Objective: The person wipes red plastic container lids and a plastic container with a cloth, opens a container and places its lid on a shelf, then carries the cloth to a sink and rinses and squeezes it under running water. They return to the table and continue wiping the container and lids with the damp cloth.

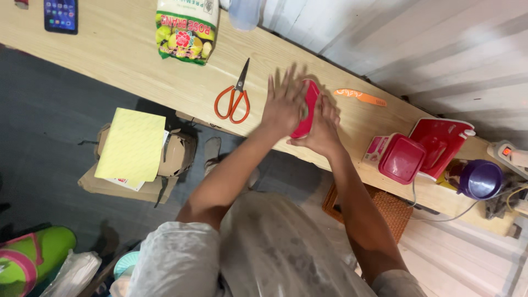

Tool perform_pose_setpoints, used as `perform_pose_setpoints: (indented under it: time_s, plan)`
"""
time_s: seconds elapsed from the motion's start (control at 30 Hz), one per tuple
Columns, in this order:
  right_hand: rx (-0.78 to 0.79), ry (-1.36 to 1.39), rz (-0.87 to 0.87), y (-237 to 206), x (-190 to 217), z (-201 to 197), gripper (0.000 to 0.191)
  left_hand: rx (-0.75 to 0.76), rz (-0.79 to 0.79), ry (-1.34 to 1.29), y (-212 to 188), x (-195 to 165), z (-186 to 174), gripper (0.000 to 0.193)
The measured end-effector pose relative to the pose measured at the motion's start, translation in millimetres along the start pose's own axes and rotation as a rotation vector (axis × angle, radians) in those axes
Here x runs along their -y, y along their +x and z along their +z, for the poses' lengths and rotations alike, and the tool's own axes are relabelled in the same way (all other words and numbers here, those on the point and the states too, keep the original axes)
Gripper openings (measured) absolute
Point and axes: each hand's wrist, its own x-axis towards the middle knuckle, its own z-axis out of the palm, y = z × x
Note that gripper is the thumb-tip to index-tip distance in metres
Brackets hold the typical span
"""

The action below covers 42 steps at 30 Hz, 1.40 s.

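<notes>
The left hand (pixel 284 102) and right hand (pixel 322 127) face each other with a flat red plastic piece (pixel 306 110) sandwiched on edge between the palms. The left hand's fingers are spread flat against one face, and the right hand cups the other from below, so the piece seems held by pressure from both sides, not by a pinch. It stands just above the wooden tabletop (pixel 126 49), near its front edge. Orange-handled scissors (pixel 233 96) lie just left of the hands, an orange knife (pixel 360 97) just right, both within reach. Farther right sit a red lidded container (pixel 403 158) and a purple jar (pixel 479 179); a rice bag (pixel 186 30) and a phone (pixel 60 15) lie at the far left.
</notes>
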Motion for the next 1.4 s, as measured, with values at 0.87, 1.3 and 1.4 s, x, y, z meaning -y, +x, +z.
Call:
perform_pose_setpoints:
  time_s: [0.87,1.3,1.4]
  plan:
    - [-0.137,-0.165,-0.522,18,44,-40,0.117,-0.508,-0.550,-0.884,-97,42,69,0.049]
    - [0.086,-0.237,-0.764,102,97,-15,0.071,-0.476,-0.823,-1.515,-64,27,76,0.047]
    - [0.019,-0.195,-0.824,107,99,-16,0.069,-0.416,-0.913,-1.669,-58,29,71,0.047]
